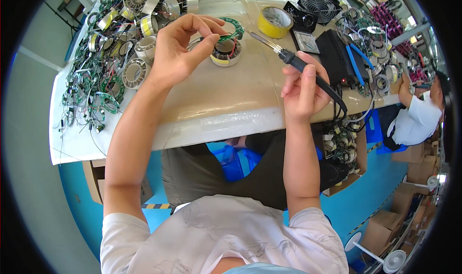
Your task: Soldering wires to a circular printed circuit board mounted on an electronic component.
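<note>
Ring (239,30) in left fingers (204,47); iron (292,59) in right fingers (309,81)

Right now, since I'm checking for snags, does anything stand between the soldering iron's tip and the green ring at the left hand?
Nothing visible: the soldering iron in the right hand points toward the green ring at the left hand; the yellow tape roll sits aside.

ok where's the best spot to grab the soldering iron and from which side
Probably by its black handle, coming from the lower right, as the right hand does. The thick handle slants down that way and offers a broad hold, while the slim bare metal shaft points up-left toward the green ring board, so it's likely best avoided.
</note>
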The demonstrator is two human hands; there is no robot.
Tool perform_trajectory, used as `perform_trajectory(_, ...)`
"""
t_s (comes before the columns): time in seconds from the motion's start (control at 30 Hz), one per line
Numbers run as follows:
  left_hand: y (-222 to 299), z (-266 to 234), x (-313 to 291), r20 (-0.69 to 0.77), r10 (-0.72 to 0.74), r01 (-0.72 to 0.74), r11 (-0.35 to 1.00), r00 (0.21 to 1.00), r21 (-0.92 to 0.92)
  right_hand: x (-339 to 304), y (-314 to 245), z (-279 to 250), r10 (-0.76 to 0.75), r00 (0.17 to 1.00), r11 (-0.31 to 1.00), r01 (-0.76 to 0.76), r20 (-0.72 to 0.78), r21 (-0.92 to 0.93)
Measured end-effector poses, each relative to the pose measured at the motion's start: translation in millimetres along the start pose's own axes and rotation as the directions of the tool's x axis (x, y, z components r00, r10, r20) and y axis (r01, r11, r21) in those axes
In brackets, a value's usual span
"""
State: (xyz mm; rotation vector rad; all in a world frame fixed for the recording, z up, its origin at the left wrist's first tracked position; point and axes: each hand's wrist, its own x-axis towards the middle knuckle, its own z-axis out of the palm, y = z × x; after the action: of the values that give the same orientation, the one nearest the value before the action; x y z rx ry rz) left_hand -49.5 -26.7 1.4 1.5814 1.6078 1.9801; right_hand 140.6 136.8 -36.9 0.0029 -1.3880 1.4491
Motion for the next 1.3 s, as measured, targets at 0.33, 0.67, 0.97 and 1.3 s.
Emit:
perform_trajectory(0.33, -2.2, -0.1, 1.1, 0.007, -0.012, 0.012, 1.000, 1.000, 0.020, -0.3, -3.3, 0.9, 0.073, 0.997, 0.995, -0.075, 0.022, 0.060)
perform_trajectory(0.67, 0.4, -1.2, 0.7, 0.032, -0.003, 0.001, 0.998, 0.999, 0.055, -0.6, -1.2, 1.1, 0.083, 0.995, 0.993, -0.087, 0.053, 0.084)
perform_trajectory(0.97, -0.7, -1.1, 1.0, 0.015, 0.003, -0.003, 1.000, 1.000, 0.027, -0.6, -2.6, 0.9, 0.087, 0.994, 0.994, -0.091, 0.062, 0.066)
perform_trajectory(1.3, -0.2, -0.1, 1.4, 0.006, -0.004, 0.003, 0.999, 1.000, 0.047, 0.2, -1.7, 1.2, 0.084, 0.994, 0.995, -0.087, 0.064, 0.054)
